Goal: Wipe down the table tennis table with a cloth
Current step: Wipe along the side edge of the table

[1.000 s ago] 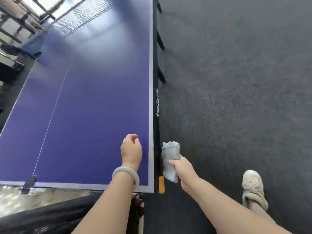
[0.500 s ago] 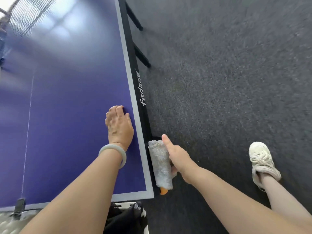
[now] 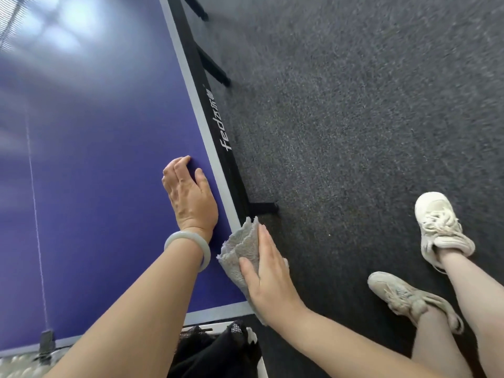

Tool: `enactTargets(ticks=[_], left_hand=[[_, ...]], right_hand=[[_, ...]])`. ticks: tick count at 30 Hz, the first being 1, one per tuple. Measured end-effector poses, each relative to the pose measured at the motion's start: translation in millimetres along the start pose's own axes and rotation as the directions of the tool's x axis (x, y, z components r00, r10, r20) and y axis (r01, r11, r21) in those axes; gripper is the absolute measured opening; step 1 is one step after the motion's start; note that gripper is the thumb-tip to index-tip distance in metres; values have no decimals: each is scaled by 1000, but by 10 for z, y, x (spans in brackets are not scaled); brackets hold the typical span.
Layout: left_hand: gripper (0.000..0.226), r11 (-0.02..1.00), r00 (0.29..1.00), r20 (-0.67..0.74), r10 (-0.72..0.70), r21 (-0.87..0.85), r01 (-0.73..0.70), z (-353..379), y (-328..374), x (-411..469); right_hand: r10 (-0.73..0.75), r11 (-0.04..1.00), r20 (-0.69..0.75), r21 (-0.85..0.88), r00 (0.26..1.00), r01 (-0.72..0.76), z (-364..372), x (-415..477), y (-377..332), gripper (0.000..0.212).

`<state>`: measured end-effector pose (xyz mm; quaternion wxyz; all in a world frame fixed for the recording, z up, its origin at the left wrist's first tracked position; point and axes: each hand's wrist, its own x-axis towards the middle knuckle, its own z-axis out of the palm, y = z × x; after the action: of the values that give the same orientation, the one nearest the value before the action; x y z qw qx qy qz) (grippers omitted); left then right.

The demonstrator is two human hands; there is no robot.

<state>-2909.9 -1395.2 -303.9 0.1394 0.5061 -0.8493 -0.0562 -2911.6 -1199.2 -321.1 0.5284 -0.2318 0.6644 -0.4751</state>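
A: Quick, where's the cloth (image 3: 241, 246) vs. your grips?

B: Under your right grip (image 3: 270, 279). Fingers straight & close together, laid flat on top of it, thumb out to the left & also on the cloth. Nothing pinched, nothing curled round it: you're pressing it w/ a flat palm.

A: And on the bench?

B: At the near right corner of the bench (image 3: 95, 186), over the right side edge. The cloth's grey & rumpled. It sticks out past your fingertips on the far side & past your thumb on the left, onto the pale border stripe. Its near end is mostly hidden under your palm & wrist.

A: Left grip?

B: Your left grip (image 3: 191, 197) lies on the blue top, just left of the border, a bit farther than the cloth. Fingers together, tips slightly bent, thumb apart toward the edge. It holds nothing & isn't touching the cloth; a strip of blue shows btw. them. The pale bangle (image 3: 188, 241) on that wrist sits abt. level w/ the cloth's far end.

A: Anything else?

B: The black side rail (image 3: 207, 85) w/ white lettering runs far from the cloth. A thin white centre line (image 3: 35, 214) is at the left. There's dark carpet floor (image 3: 354, 132) to the right, w/ your two pale sneakers (image 3: 436, 227) on it, well apart from the bench.
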Motion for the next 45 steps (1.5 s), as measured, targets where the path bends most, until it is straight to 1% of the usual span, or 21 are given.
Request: enactTargets(ticks=[2,4,5,8,11,12,14,17,19,21,25,27,29,31,33,34,36,38,41,43,45], left_hand=[[31,1000,1000,0,2,-1,-2,16,-21,-3],[30,1000,1000,-4,20,-8,-20,20,-37,-2],[30,1000,1000,-6,29,-9,-29,27,-49,4],[30,999,999,-12,47,-5,-47,39,-87,28],[29,998,998,-19,61,-6,-61,55,-88,49],[29,998,998,-17,55,-7,-55,57,-89,48],[29,998,998,-12,57,-5,-57,52,-87,31],[29,998,998,-16,59,-13,-59,43,-62,30],[29,999,999,-14,36,-18,-37,44,-67,17],[29,999,999,-10,35,-12,-36,40,-65,21],[30,999,999,4,33,-9,-33,39,-78,23],[30,999,999,7,33,-5,-33,39,-85,26],[30,1000,1000,18,19,-6,-19,42,-80,30],[31,1000,1000,29,3,-7,-3,48,-69,39],[31,1000,999,34,-16,1,16,59,-72,36],[31,1000,999,33,-29,-3,29,64,-70,36],[31,999,998,33,-45,-29,46,63,-59,47],[30,998,999,27,-28,-48,29,58,-51,56],[30,1000,999,31,-14,-28,15,34,-73,48],[29,999,999,30,-27,-27,27,23,-74,33],[29,998,999,29,-44,-37,45,20,-60,29]], right_hand=[[18,999,-77,-27,997,-20,134,27,7,76],[52,999,-117,9,992,-51,170,98,-25,89],[58,998,-118,43,991,-53,168,160,-51,92],[32,983,-94,181,995,-15,125,515,-158,84],[23,950,-88,313,996,6,8,964,-301,64],[17,938,-89,346,996,14,-12,1032,-311,60],[-1,928,-72,372,997,28,-5,936,-249,60],[-31,941,-56,334,998,48,83,486,-35,66],[-24,948,-77,314,997,47,124,415,42,68],[-1,944,-113,327,994,38,96,718,-93,69],[105,906,-56,417,993,-72,-142,1845,-570,60],[92,890,-79,454,993,-46,-165,1973,-634,59],[22,890,-124,455,992,37,-87,1630,-509,60],[-7,907,-137,417,991,64,-7,1104,-364,68],[-25,955,-135,288,991,63,79,769,-261,79],[-29,974,-141,216,990,59,89,749,-276,82],[-7,989,-181,143,983,33,75,990,-436,82],[18,994,-194,105,981,3,3,1465,-653,73],[54,990,-185,136,981,-29,-144,2070,-960,64],[45,989,-159,149,986,-21,-124,2066,-937,65],[-3,984,-143,174,990,28,-74,1694,-745,68]])
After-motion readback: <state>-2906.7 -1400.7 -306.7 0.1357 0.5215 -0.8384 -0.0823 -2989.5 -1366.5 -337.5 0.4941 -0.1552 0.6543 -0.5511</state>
